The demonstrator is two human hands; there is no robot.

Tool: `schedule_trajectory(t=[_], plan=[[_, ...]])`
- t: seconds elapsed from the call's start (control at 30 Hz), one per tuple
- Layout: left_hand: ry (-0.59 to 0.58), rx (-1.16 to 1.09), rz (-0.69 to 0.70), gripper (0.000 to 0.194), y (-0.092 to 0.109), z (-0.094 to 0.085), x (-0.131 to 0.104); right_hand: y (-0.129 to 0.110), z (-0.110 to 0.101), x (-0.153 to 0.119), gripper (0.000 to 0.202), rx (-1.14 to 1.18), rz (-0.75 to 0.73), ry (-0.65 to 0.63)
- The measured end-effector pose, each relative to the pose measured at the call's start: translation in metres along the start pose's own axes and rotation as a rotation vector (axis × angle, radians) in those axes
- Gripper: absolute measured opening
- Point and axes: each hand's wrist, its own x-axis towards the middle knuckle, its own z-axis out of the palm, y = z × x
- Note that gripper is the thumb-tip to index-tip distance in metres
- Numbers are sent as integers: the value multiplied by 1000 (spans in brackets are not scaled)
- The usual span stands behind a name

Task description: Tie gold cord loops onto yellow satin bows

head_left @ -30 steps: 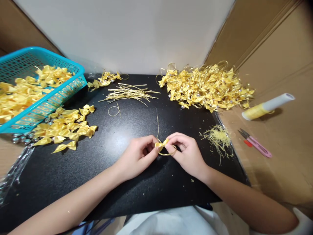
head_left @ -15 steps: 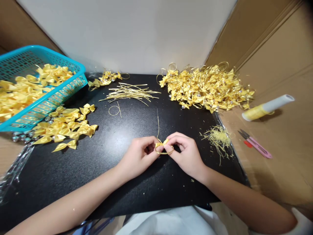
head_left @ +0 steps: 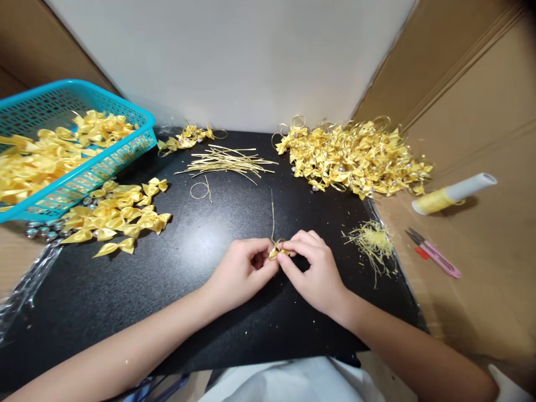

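Note:
Between both hands, just above the black table (head_left: 176,312), is a small yellow ribbon bow (head_left: 274,254) with a gold cord loop. My left hand (head_left: 247,268) pinches its left side between thumb and fingers. My right hand (head_left: 312,262) is closed on its right side, thumb and forefinger meeting at the bow and cord. Fingertips cover much of the bow, so its knot is hidden. A thin gold thread (head_left: 273,215) runs from the bow away across the table. Beyond it lie a bundle of cut gold cords (head_left: 228,161) and a thread ring (head_left: 201,190).
At left, a blue basket (head_left: 90,163) holds yellow bows; loose bows (head_left: 121,215) and silver bells (head_left: 39,230) lie beside it. A heap of finished bows (head_left: 355,156) is back right. Thread scraps (head_left: 372,240), pink thread snips (head_left: 441,261) and a thread tube (head_left: 456,192) lie right.
The gold loop has turned from the near side of the bow up to its far side. My right fingers have shifted slightly left over the bow. The view has tilted a little.

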Motion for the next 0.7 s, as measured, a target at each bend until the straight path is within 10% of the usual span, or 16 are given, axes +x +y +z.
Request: schedule_trajectory(t=[0.43,0.7], plan=[[25,-272,-116,28,-10,-15,9,4,-21,1,12,672,-9,-168],[204,-299,23,23,-14,-28,19,6,-31,-2,9,907,-101,-55]])
